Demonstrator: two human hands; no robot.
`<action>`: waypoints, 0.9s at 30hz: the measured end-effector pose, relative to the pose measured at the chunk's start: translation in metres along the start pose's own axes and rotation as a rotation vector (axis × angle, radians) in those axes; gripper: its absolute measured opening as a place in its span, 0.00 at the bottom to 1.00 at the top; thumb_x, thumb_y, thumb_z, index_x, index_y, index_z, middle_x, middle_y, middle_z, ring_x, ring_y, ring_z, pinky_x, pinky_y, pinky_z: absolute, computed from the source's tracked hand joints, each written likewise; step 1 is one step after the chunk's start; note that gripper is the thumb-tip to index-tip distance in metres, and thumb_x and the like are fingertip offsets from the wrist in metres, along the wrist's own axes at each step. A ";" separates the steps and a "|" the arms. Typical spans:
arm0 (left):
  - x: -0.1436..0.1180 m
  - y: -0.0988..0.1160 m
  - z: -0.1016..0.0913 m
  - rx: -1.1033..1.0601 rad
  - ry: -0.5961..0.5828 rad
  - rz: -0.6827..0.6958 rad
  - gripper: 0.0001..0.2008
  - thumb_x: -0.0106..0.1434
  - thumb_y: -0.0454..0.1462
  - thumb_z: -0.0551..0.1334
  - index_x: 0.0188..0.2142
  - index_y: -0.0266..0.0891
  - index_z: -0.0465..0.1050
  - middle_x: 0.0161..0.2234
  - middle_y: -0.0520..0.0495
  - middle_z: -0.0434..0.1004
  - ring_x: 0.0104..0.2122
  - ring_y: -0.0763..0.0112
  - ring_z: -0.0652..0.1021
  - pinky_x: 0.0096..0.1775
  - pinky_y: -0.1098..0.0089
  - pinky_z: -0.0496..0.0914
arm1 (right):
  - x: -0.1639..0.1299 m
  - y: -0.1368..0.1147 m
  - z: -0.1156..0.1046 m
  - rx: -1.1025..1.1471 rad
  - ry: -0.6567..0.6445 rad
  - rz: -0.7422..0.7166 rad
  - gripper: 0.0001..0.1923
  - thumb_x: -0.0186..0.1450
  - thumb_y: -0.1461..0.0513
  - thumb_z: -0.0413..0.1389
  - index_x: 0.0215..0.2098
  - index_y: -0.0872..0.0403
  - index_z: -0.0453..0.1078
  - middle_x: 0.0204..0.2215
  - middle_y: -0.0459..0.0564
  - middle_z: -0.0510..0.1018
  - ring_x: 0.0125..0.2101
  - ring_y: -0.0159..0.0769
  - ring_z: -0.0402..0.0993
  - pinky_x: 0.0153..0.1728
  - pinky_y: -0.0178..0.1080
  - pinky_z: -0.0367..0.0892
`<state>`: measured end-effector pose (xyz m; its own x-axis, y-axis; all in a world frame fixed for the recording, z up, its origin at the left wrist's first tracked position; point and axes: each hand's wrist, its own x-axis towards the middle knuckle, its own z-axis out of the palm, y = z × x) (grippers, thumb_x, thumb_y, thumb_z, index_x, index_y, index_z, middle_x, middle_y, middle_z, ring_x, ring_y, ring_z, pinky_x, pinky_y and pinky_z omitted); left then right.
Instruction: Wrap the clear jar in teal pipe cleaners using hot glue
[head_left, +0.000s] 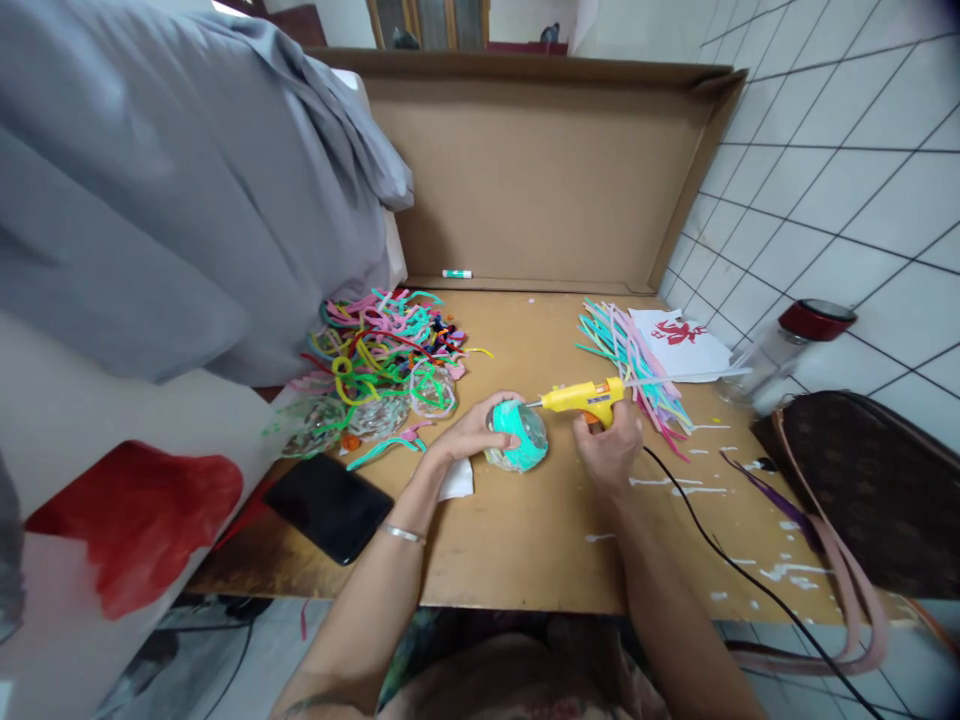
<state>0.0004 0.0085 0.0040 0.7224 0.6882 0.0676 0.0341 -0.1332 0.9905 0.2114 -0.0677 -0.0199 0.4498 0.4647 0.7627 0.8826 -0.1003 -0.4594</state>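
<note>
In my left hand is a small round clear jar, partly wrapped in turquoise fuzzy strips. The fingers curl around its left side, with the thumb over the front. My right hand grips the handle of a yellow hot glue gun. The gun's metal nozzle points left and reaches the upper right of the jar; I cannot tell whether it touches. A clear glue stick sticks out of the gun's back, and a black cord runs down to the right.
A tangle of pipe cleaners lies at left, and a bundle of straight ones at right. A black tablet rests front left. At right stand a glass bottle and a brown bag. A cardboard panel closes the back.
</note>
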 end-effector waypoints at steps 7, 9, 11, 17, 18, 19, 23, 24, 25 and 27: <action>-0.002 -0.001 -0.001 -0.015 0.035 0.016 0.34 0.44 0.42 0.71 0.51 0.34 0.69 0.46 0.43 0.74 0.44 0.61 0.74 0.45 0.67 0.69 | 0.001 0.001 -0.003 -0.025 0.007 -0.134 0.06 0.56 0.60 0.52 0.28 0.49 0.57 0.25 0.47 0.69 0.28 0.40 0.68 0.32 0.40 0.61; -0.002 0.000 -0.002 0.010 0.034 0.017 0.34 0.44 0.42 0.70 0.51 0.34 0.69 0.47 0.43 0.74 0.44 0.61 0.74 0.46 0.66 0.69 | 0.000 0.001 -0.003 -0.021 0.014 -0.127 0.06 0.56 0.60 0.52 0.28 0.49 0.57 0.24 0.46 0.68 0.28 0.40 0.68 0.32 0.40 0.61; -0.002 0.000 -0.003 0.045 0.036 0.010 0.34 0.44 0.42 0.70 0.52 0.35 0.69 0.47 0.43 0.74 0.45 0.60 0.73 0.47 0.65 0.68 | -0.001 0.002 -0.002 -0.013 0.026 -0.111 0.05 0.55 0.60 0.52 0.29 0.50 0.58 0.24 0.46 0.68 0.28 0.40 0.67 0.32 0.40 0.61; -0.002 0.003 -0.001 0.053 0.001 0.020 0.34 0.45 0.41 0.69 0.53 0.35 0.68 0.48 0.43 0.73 0.45 0.60 0.73 0.47 0.65 0.68 | -0.003 0.006 0.000 0.020 0.028 -0.124 0.06 0.54 0.60 0.52 0.31 0.51 0.61 0.24 0.46 0.68 0.28 0.41 0.67 0.32 0.41 0.61; -0.002 0.004 -0.001 0.047 -0.011 0.027 0.34 0.45 0.42 0.69 0.53 0.36 0.68 0.48 0.43 0.73 0.45 0.60 0.73 0.47 0.65 0.68 | -0.003 0.006 0.000 0.027 0.023 -0.126 0.06 0.54 0.60 0.52 0.31 0.51 0.61 0.24 0.46 0.68 0.28 0.41 0.67 0.32 0.41 0.62; -0.002 0.004 0.000 0.043 -0.023 0.033 0.34 0.45 0.42 0.69 0.53 0.36 0.68 0.48 0.43 0.73 0.45 0.61 0.73 0.47 0.65 0.68 | -0.003 0.006 -0.001 0.034 0.018 -0.120 0.07 0.54 0.60 0.52 0.32 0.51 0.62 0.24 0.47 0.68 0.28 0.41 0.67 0.32 0.41 0.62; -0.002 0.007 0.000 0.042 -0.061 0.049 0.33 0.44 0.43 0.70 0.51 0.36 0.69 0.47 0.44 0.74 0.44 0.60 0.73 0.47 0.65 0.68 | -0.001 0.004 -0.003 0.045 0.002 -0.069 0.11 0.53 0.59 0.51 0.36 0.53 0.64 0.26 0.49 0.70 0.30 0.43 0.68 0.34 0.43 0.64; -0.002 0.007 0.000 0.034 -0.055 0.046 0.33 0.44 0.42 0.70 0.51 0.36 0.69 0.47 0.44 0.74 0.44 0.60 0.74 0.46 0.65 0.69 | -0.001 0.004 -0.004 0.048 -0.011 -0.059 0.12 0.53 0.59 0.51 0.36 0.53 0.64 0.27 0.50 0.71 0.31 0.44 0.69 0.35 0.44 0.64; -0.002 0.007 0.000 0.022 -0.046 0.040 0.33 0.44 0.42 0.70 0.51 0.37 0.69 0.47 0.44 0.74 0.44 0.61 0.74 0.46 0.65 0.69 | 0.000 0.003 -0.004 0.050 -0.025 -0.051 0.12 0.53 0.59 0.51 0.36 0.52 0.64 0.28 0.50 0.71 0.32 0.44 0.69 0.36 0.44 0.64; -0.003 0.006 -0.001 0.003 -0.043 0.026 0.34 0.45 0.42 0.69 0.53 0.37 0.68 0.47 0.44 0.74 0.44 0.61 0.74 0.46 0.65 0.70 | 0.001 0.003 -0.005 0.056 -0.048 -0.039 0.13 0.53 0.59 0.50 0.36 0.52 0.64 0.28 0.50 0.71 0.32 0.44 0.69 0.36 0.45 0.64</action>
<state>-0.0018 0.0064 0.0101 0.7519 0.6534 0.0878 0.0169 -0.1522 0.9882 0.2151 -0.0719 -0.0182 0.4068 0.5087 0.7588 0.8899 -0.0329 -0.4550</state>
